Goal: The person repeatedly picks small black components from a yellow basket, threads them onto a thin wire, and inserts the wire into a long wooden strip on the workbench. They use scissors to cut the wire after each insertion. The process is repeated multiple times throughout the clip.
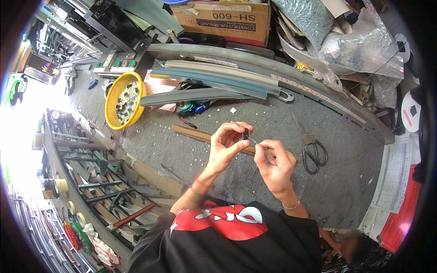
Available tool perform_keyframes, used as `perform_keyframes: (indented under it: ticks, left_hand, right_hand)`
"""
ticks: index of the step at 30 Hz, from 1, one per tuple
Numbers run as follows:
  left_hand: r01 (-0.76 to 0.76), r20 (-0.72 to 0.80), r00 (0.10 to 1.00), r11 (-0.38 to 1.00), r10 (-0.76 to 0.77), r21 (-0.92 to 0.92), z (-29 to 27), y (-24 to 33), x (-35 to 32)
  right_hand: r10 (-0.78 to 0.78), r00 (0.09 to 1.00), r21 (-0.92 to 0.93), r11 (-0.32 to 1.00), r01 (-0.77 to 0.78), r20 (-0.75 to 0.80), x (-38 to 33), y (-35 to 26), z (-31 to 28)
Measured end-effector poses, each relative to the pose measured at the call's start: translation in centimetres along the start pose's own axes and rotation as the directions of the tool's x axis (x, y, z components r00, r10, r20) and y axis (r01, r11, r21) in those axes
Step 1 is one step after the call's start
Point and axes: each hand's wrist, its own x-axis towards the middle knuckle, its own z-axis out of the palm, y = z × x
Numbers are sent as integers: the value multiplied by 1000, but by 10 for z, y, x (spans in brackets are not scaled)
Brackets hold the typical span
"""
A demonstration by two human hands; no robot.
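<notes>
My left hand (pixel 228 144) pinches a small black part (pixel 246 133) between thumb and fingertips, above the grey workbench. Close beside it, my right hand (pixel 276 167) is closed in a pinch on a thin pale strand (pixel 253 140) that runs up to the black part. What the strand is made of is too small to tell. Beneath both hands lies a brown strip (pixel 193 133), partly hidden by them. To the right of my right hand rest black-handled scissors (pixel 314 156), their blades pointing away.
A yellow basin (pixel 110 101) of small black and pale pieces stands at left. Long grey profiles (pixel 214 82) lie across the back, near a utility knife (pixel 285 96) and a tape measure (pixel 185 108). Behind is a cardboard box (pixel 223 22). Offcuts (pixel 104 175) fill a lower rack at left.
</notes>
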Motion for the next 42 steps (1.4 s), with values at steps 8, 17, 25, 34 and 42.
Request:
perform_keyframes:
  ticks: [8, 17, 25, 34, 42]
  left_hand:
    - [-11, -4, 1000, 998, 11, 61, 0, 1, -2]
    - [9, -13, 1000, 993, -7, 114, 4, 3, -5]
    - [16, 8, 1000, 989, -17, 149, 5, 4, -6]
    - [15, 11, 1000, 991, -17, 137, 7, 7, -7]
    - [-13, 18, 1000, 982, 9, 190, 6, 6, -9]
  right_hand:
    - [54, 998, 101, 994, -51, -31, -1, -2, 4]
    - [44, 999, 106, 994, -40, -32, -1, 1, 6]
    - [26, 1000, 51, 998, -26, 6, -2, 0, 4]
    - [34, 999, 61, 998, -35, 12, -1, -1, 4]
    - [33, 999, 90, 995, -33, -5, 1, -1, 6]
